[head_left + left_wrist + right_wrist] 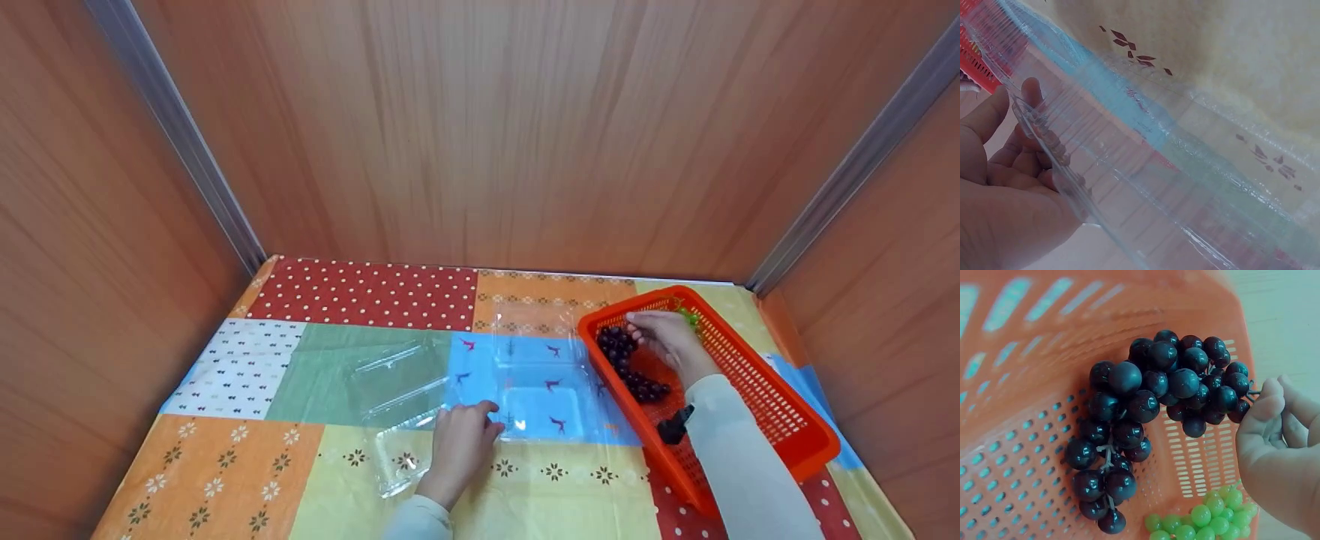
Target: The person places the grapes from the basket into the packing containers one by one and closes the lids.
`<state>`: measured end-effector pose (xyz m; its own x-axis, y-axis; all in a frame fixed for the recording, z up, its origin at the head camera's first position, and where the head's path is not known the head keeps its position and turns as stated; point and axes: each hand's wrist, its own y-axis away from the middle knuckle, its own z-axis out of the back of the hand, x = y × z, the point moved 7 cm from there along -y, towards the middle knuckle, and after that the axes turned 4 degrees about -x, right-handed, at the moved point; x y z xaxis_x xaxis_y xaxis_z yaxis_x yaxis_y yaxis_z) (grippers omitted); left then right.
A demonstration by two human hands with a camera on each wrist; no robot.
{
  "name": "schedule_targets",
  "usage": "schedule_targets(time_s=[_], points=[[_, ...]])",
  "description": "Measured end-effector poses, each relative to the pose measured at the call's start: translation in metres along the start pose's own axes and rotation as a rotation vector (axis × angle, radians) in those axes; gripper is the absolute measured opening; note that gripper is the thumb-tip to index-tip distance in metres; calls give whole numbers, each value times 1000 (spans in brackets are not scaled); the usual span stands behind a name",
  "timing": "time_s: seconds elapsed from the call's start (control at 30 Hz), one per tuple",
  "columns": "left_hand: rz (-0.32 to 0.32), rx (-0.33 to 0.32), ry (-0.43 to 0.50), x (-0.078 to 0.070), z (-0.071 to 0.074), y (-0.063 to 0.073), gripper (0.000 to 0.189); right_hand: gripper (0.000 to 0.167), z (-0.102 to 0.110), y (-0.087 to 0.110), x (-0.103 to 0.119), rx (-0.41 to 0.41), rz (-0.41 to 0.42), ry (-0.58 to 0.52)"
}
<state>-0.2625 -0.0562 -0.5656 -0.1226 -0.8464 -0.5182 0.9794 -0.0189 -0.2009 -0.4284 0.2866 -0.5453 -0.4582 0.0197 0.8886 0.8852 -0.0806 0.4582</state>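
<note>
My right hand pinches the stem end of a bunch of dark grapes between thumb and fingers. The bunch hangs in a curve along one side of an orange-red plastic basket. Lower left, my left hand grips the ridged middle edge of a clear plastic box, with fingertips on both sides of that edge. The box lies unfolded, its two clear halves on either side of the hand. Which half is the lid I cannot tell.
A bunch of green grapes lies inside the basket, mostly hidden by the right hand in the head view. Beneath everything is a patchwork tablecloth. Wooden panels enclose the table at the back and both sides.
</note>
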Motion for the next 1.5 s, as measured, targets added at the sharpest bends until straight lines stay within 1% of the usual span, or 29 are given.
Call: schedule_targets(time_s=[0.13,0.23,0.37,0.43,0.57,0.6,0.67,0.77,0.87,0.93,1.07,1.17,1.27,1.33,1.4,1.5], points=[[35,-19,18,3,2,-1,23,47,1,7,4,7,20,-62],[50,-28,31,4,3,-2,23,47,2,13,5,8,36,-93],[48,-23,53,5,3,-2,19,38,0,24,6,18,49,-115],[40,-18,56,5,2,-2,18,37,-1,29,7,24,56,-119],[34,-12,52,5,3,-2,17,43,-5,37,9,29,61,-136],[40,-7,56,5,2,-2,17,43,-6,39,10,30,61,-142],[43,2,57,4,2,-2,16,40,-7,42,11,30,56,-154],[30,4,42,3,2,-3,15,36,-7,47,14,35,59,-157],[19,0,28,1,2,-4,16,35,-7,55,18,43,75,-155],[12,-7,18,0,3,-5,16,35,-8,60,22,53,101,-155],[24,-7,26,0,2,-2,19,40,-11,72,29,78,136,-171],[46,10,44,2,0,1,21,44,-14,81,32,91,145,-176],[62,24,62,3,-1,5,22,42,-17,91,36,88,152,-174],[60,20,69,3,-2,6,21,41,-20,97,39,91,162,-168],[53,17,76,2,-1,6,18,35,-23,104,45,105,179,-175],[43,13,82,1,-1,5,15,29,-28,113,55,145,215,-205]])
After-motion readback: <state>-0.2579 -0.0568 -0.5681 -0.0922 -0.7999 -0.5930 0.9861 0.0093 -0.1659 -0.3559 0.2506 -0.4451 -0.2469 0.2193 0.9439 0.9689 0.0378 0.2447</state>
